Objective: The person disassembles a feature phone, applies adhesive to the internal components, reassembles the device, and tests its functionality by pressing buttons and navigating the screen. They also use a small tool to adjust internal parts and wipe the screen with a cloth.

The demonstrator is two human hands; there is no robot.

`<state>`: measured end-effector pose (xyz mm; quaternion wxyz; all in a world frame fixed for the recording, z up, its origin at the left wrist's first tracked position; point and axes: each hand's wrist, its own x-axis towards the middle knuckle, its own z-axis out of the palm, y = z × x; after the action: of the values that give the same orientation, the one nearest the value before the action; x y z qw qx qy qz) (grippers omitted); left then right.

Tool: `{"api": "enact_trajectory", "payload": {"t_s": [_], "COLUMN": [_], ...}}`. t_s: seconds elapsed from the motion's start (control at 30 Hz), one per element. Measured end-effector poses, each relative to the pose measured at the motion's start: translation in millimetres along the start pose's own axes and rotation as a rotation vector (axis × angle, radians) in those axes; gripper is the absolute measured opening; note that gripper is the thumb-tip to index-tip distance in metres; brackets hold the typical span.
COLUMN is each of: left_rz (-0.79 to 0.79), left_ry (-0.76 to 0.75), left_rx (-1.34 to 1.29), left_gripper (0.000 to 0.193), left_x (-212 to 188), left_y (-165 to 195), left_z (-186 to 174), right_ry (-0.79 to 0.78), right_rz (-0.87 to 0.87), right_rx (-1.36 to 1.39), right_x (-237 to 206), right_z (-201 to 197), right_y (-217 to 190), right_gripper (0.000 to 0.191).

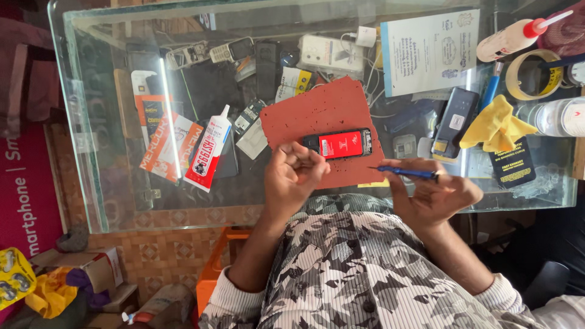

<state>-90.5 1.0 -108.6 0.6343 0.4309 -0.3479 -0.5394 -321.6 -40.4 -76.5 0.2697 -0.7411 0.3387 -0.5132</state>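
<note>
Nearest the camera, a patterned shirt with ribbed cuffs filled the lower frame. Just beyond it, both hands worked at the near edge of the glass table [103, 201].

Left hand [291, 178] was curled, fingertips pinched together as if on something very small; what it held could not be made out. Right hand [434, 196] gripped a blue screwdriver [407, 173] between thumb and fingers, shaft lying nearly level, tip pointing toward the left hand.

Just past the left hand's knuckles lay a small mobile phone [339, 144], back cover off, red battery showing in a black body. It rested lengthwise on a red work mat [317, 113] speckled with dark spots. The phone sat close to the left hand but apart from it, and well left of the right hand; the screwdriver tip hung just near of its right end, not touching.

Left of the mat: a white glue tube [210, 151] with a red label, lying beside orange and white packets. Right of the mat: a dark phone [454, 122] and a crumpled yellow cloth [496, 125]. Farther still: a printed paper sheet [429, 52], a roll of tape [533, 74], a white bottle with red nozzle [512, 36], and old handsets under the glass at the far edge.
</note>
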Motion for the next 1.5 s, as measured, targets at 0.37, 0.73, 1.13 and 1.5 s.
{"api": "enact_trajectory", "payload": {"t_s": [0.37, 0.73, 1.13, 1.5], "left_rz": [0.018, 0.284, 0.259, 0.202], "left_ry": [-0.271, -0.361, -0.359, -0.325], "left_rx": [0.517, 0.420, 0.305, 0.391], "left_gripper": [0.022, 0.049, 0.041, 0.040], "left_x": [-17.4, -19.7, -21.7, -22.4], "left_y": [-4.6, -15.9, -26.2, -47.9], "left_z": [17.3, 10.9, 9.3, 6.6], "right_ry": [-0.089, -0.191, -0.206, -0.286], "right_rz": [-0.189, -0.195, -0.148, -0.111], "right_rx": [-0.003, 0.019, -0.017, 0.056], "right_x": [-3.3, -8.7, -12.6, -15.1], "right_z": [9.3, 2.4, 2.4, 5.5], "right_y": [-8.7, -12.7, -11.7, -11.2], "right_gripper": [0.095, 0.114, 0.100, 0.046]}}
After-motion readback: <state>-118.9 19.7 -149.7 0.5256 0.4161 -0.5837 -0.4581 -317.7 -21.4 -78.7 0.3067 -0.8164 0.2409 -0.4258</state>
